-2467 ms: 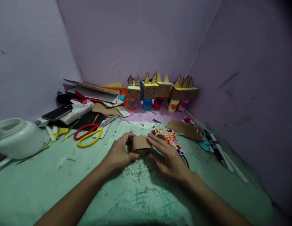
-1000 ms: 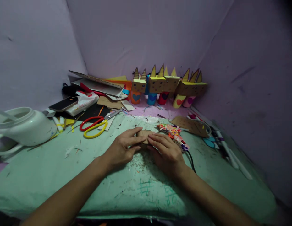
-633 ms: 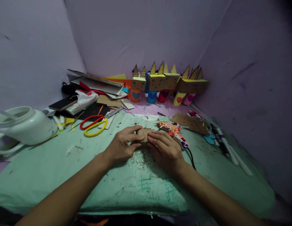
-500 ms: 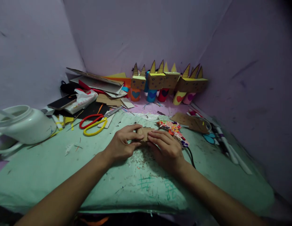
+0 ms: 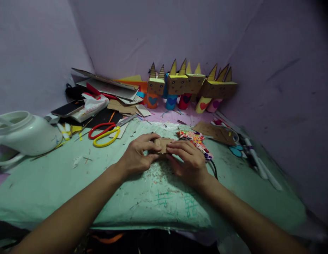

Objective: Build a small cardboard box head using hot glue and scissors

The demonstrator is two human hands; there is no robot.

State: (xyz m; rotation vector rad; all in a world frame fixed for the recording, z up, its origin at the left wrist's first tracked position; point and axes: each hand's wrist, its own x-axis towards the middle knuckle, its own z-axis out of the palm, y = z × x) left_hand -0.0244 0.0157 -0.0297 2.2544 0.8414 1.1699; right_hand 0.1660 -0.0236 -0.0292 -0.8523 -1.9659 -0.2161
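Note:
Between my hands is a small brown cardboard piece (image 5: 163, 144), held just above the green-covered table (image 5: 111, 201). My left hand (image 5: 139, 152) pinches its left end between thumb and fingers. At the right end, my right hand (image 5: 187, 160) grips it with the fingertips over its front; the thumb is mostly hidden. Just behind my right hand lies a glue gun wrapped in floral patterned covering (image 5: 194, 137), its black cord trailing out to the right. Small brown scraps (image 5: 160, 173) are scattered on the cover below the cardboard.
Red-and-yellow-handled scissors (image 5: 107, 135) lie to the left, near a white teapot (image 5: 31, 135). Stacked cardboard and paper (image 5: 108, 88) fill the back left. Several cardboard figures with horns (image 5: 177, 84) stand along the back. Markers (image 5: 255, 158) lie at the right.
The camera view has tilted slightly, so the table and objects sit a little higher. Both hands keep hold of the cardboard piece, with barely any shift in grip.

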